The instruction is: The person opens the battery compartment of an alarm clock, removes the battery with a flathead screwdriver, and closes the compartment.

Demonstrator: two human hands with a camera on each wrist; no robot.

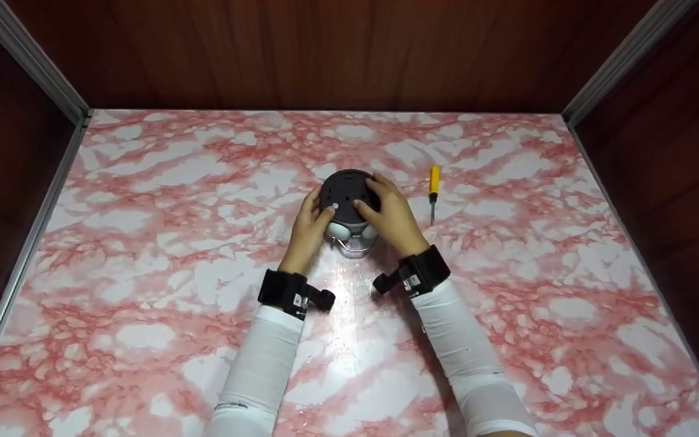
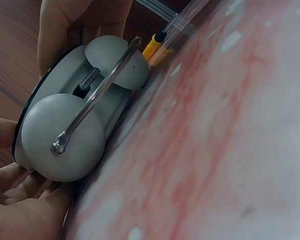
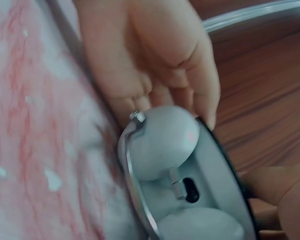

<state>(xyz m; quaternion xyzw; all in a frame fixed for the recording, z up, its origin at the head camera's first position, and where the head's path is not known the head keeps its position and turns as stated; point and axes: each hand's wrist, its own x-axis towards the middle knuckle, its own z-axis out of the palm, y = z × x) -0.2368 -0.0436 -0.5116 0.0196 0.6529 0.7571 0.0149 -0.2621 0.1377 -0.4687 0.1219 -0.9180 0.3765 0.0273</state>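
Observation:
A twin-bell alarm clock (image 1: 348, 187) lies near the middle of the table, its round black back facing up and its bells toward the person. My left hand (image 1: 308, 229) grips its left side, with the thumb on the back near a small pale knob (image 1: 335, 206). On the other side, my right hand (image 1: 397, 218) holds the rim, its thumb also on the back. In the left wrist view, two white bells (image 2: 64, 137), a metal carrying handle (image 2: 92, 98) and a small hammer between the bells show. The dial is hidden underneath.
To the right of the clock lies a screwdriver (image 1: 434, 181) with a yellow handle, its tip pointing toward the person. Dark wood panels (image 1: 325, 54) with metal edge strips enclose the back and sides of the red-and-white marbled table (image 1: 161, 337).

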